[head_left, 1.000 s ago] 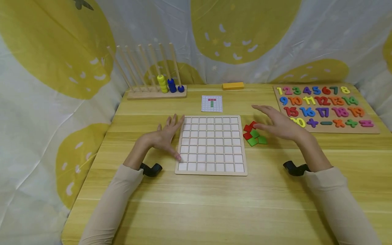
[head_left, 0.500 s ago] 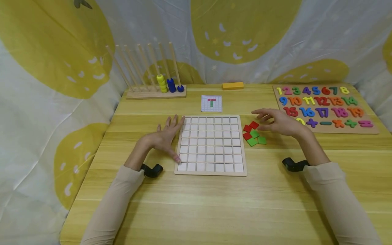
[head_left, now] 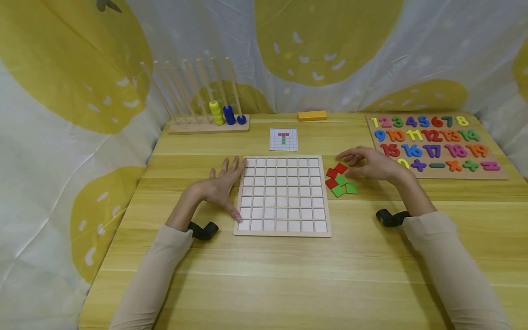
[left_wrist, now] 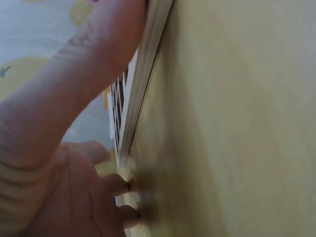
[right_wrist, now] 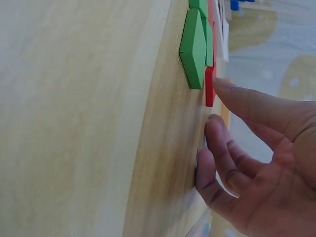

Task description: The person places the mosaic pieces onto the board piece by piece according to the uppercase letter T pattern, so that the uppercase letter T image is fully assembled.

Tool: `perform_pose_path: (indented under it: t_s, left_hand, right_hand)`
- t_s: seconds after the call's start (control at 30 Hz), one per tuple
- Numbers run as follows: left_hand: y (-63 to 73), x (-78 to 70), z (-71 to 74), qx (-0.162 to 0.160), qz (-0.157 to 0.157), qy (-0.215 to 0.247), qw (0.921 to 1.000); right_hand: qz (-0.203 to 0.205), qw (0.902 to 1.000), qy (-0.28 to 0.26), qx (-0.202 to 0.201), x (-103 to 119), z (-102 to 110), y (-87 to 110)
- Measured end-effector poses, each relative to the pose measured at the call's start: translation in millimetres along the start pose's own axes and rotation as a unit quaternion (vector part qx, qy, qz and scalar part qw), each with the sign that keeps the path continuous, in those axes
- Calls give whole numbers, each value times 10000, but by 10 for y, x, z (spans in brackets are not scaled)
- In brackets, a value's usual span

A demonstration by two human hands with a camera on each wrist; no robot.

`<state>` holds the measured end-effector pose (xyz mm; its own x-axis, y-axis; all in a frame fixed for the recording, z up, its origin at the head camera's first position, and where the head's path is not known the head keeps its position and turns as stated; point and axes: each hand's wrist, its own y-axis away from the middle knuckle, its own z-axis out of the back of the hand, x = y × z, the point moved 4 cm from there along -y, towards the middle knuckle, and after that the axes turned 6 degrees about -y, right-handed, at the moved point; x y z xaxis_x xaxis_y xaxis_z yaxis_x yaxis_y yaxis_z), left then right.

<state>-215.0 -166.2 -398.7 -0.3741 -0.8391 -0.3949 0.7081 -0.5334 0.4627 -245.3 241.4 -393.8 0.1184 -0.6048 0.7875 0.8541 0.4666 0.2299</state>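
My left hand is spread along the left side of a wooden grid board. Its thumb rests on the frame near the lower left corner, and its index finger touches the upper left corner. Beside the board's right edge lie several small square tiles, red tiles and green tiles. Just right of them is my right hand, fingers loosely bent, nothing held. In the right wrist view its thumb is close to a red tile; whether they touch I cannot tell. A green tile lies nearby.
Behind the board lies a pattern card with a red and green T. At the back stand a peg abacus and an orange block. A number puzzle board lies beyond my right hand. Printed cloth hangs behind the table.
My right hand has lowered slightly beside the tiles, and its fingers have bent more. My left hand has stayed at the board's left edge; the tiles have not moved.
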Motion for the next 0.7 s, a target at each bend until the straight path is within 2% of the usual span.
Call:
perform_pose_path:
  t_s: [0.17, 0.43, 0.7]
  left_hand:
    - [-8, 0, -5, -2, 12, -22, 10000]
    - [-5, 6, -8, 35, 89, -51, 9999]
    - [-7, 0, -4, 40, 45, -41, 10000]
  right_hand:
    - [-169, 9998, -105, -1, -9, 1, -15]
    - [-83, 9999, -99, 21, -29, -10, -52]
    - [-187, 9998, -82, -38, -41, -4, -50]
